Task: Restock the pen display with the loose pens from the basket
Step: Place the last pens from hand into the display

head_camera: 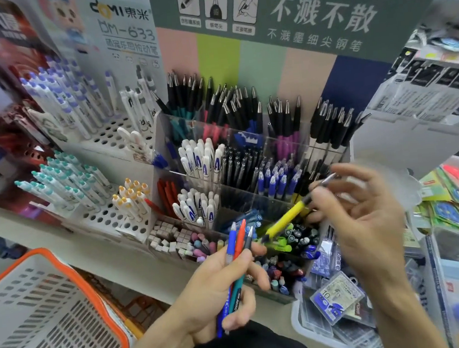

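Three loose pens [237,253] stand gripped in the left hand [220,289]; the right hand [364,214] pinches a yellow pen [284,220] before the pen display [249,155]. Basket [40,312] near left.

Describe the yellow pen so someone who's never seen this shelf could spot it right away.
Start at the big green sign above the clear pen display. In front of its lower compartments, the right hand pinches a pen slanting down to the left. It is the only one with a bright yellow barrel; the left hand grips blue, red and dark ones.
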Tool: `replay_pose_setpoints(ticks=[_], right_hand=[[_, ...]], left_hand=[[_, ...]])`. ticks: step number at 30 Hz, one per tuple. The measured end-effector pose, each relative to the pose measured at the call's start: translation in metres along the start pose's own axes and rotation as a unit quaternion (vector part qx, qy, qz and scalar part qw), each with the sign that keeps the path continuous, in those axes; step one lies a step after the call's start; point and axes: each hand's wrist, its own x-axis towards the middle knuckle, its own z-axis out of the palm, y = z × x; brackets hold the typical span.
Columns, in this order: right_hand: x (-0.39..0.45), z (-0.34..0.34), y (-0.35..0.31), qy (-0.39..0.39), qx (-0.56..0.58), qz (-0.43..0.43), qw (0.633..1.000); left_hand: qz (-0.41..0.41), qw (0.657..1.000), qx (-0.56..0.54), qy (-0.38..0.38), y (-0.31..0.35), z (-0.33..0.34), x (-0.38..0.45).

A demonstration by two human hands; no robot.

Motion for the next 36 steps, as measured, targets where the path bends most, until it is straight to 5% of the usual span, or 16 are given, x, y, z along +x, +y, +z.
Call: replay_pose_setpoints(ticks=[3,6,14,21,26,30,36], right_hand=[[0.012,-0.014,0.000,0.097,-0.091,-0.171,0.976],[0.022,-0.020,0.012,0.119,-0.157,-0.224,0.954],[0.028,-0.014,0.041,0.092,-0.342,-0.252,0.900],[0.017,-0.009,0.054,0.076,-0.385,-0.202,0.897],[-0.004,0.002,0.043,0.044,-0.286,-0.245,0.926],[-0.024,0.017,0.035,-0.094,-0.076,-0.047,0.992],[-0.027,0.029,0.022,-0.155,0.052,0.069,0.984]], left_hand=[[-0.004,0.999,-0.053,0.000,0.000,-0.001,0.001],[-0.005,0.993,-0.112,-0.020,0.005,0.002,0.000],[0.017,0.997,-0.079,-0.014,0.003,0.009,-0.001],[0.056,0.998,-0.032,-0.006,0.001,0.005,-0.003],[0.052,0.997,0.041,0.029,-0.002,0.005,-0.002],[0.051,0.998,-0.019,0.029,-0.001,0.001,-0.002],[0.054,0.998,-0.030,0.020,0.004,0.005,-0.007]])
